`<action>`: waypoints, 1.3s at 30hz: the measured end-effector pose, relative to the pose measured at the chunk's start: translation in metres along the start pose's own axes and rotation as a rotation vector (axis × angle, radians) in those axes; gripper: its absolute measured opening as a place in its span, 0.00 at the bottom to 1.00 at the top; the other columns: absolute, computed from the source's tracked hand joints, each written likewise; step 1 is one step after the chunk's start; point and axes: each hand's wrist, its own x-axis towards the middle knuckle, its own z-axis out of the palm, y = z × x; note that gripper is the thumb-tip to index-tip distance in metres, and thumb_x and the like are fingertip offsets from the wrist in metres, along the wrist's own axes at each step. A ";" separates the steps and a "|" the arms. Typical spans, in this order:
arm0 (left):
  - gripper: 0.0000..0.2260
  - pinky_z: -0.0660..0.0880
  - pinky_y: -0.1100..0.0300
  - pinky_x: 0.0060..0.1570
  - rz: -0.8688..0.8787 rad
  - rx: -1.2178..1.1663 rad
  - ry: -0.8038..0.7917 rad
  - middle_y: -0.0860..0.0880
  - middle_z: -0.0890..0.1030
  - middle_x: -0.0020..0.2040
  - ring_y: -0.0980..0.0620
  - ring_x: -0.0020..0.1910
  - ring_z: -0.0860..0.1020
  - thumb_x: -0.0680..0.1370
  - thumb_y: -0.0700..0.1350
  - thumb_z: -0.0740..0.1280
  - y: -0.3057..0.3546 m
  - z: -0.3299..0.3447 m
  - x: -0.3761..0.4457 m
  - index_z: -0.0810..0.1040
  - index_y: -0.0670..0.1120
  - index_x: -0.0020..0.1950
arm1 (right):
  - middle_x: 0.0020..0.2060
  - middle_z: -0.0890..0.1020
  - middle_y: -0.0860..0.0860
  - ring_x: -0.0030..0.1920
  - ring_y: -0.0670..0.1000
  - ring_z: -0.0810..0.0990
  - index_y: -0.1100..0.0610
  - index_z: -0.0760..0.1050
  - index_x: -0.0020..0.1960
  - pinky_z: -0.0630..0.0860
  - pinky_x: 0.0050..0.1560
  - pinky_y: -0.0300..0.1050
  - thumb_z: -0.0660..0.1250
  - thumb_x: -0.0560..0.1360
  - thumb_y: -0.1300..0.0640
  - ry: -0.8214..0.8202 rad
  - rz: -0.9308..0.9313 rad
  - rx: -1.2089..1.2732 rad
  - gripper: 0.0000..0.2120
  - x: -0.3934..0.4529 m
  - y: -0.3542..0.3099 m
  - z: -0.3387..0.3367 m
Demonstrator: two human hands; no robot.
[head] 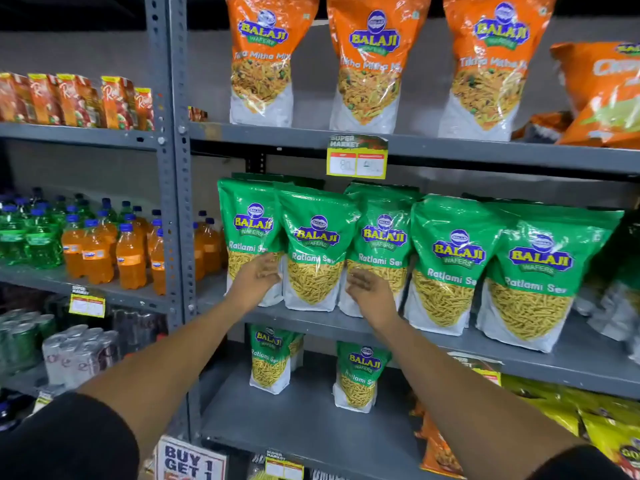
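Green pouch point(313, 261) between straight fingers point(268, 268)

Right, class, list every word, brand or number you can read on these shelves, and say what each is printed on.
"BALAJI WAFERS" and "Ratlami Sev": green pouches, middle and lower shelves.
"BALAJI WAFERS" and "Tikha Mitha Mix": orange pouches, top shelf.
"SUPER MARKET": yellow price tag; its numbers are blurred.
"BUY 1 GET 1": white sign at the bottom.
Juice cartons, bottle labels and cans: too blurred to read.
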 end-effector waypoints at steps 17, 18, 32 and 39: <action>0.27 0.67 0.58 0.55 0.120 0.386 0.037 0.41 0.72 0.63 0.41 0.61 0.73 0.75 0.44 0.70 -0.034 0.038 0.012 0.66 0.42 0.72 | 0.48 0.79 0.66 0.47 0.55 0.74 0.68 0.69 0.69 0.70 0.48 0.48 0.61 0.76 0.72 0.068 0.095 -0.072 0.21 0.012 0.025 0.036; 0.27 0.68 0.58 0.56 0.131 0.392 0.044 0.41 0.72 0.62 0.42 0.60 0.73 0.75 0.45 0.70 -0.034 0.039 0.011 0.67 0.43 0.71 | 0.51 0.78 0.69 0.46 0.54 0.74 0.67 0.69 0.69 0.70 0.46 0.48 0.61 0.76 0.71 0.065 0.087 -0.091 0.21 0.011 0.024 0.037; 0.29 0.69 0.54 0.65 0.186 0.181 -0.034 0.44 0.73 0.64 0.48 0.62 0.72 0.72 0.49 0.74 -0.047 0.019 0.006 0.72 0.41 0.70 | 0.47 0.77 0.55 0.43 0.54 0.76 0.64 0.72 0.68 0.77 0.50 0.53 0.63 0.75 0.70 0.041 -0.012 -0.204 0.21 0.000 0.024 0.037; 0.22 0.73 0.62 0.63 0.179 -0.118 -0.136 0.53 0.81 0.63 0.57 0.62 0.79 0.72 0.40 0.75 -0.048 0.010 -0.003 0.77 0.49 0.65 | 0.64 0.79 0.54 0.64 0.54 0.77 0.55 0.75 0.63 0.74 0.67 0.56 0.74 0.71 0.64 0.027 -0.072 -0.211 0.22 -0.011 0.029 0.026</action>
